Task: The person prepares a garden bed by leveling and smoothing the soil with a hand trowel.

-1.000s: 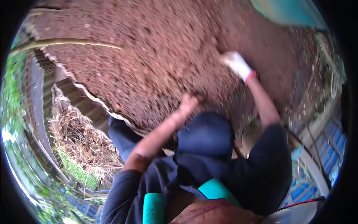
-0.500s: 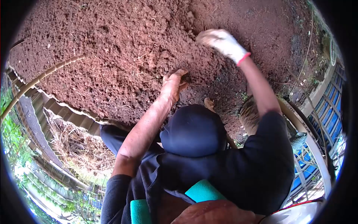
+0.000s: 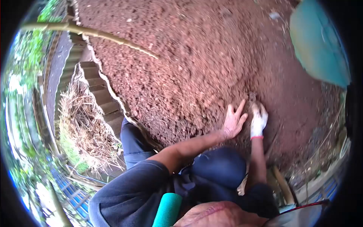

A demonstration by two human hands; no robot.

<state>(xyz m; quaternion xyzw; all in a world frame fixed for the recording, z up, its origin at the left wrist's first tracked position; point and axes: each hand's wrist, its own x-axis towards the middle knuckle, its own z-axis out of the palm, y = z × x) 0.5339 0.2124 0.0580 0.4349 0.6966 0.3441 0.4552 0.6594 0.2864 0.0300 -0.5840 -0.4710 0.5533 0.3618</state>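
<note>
My left hand (image 3: 234, 123) is bare and open, its fingers spread low over the reddish-brown soil (image 3: 181, 79). It holds nothing visible. Just to its right, my right hand (image 3: 258, 120) wears a white glove with a red cuff and dirt-stained fingers. Those gloved fingers are drawn together and reach down at the soil, where the crumbly part meets a smoother strip. A small brownish lump (image 3: 252, 97) shows at their tips; blur hides what it is.
A bamboo-like stick (image 3: 94, 33) crosses the upper left. Corrugated sheets (image 3: 104, 92) edge the bed, with dry straw (image 3: 89, 125) beyond them. A teal sheet-like object (image 3: 319, 45) stands at upper right. My bent knee (image 3: 219, 166) is close behind my hands.
My view has swung left. My left hand, earlier closed round something dark, is now spread and beside the right. My gloved right hand has come down and nearer to me.
</note>
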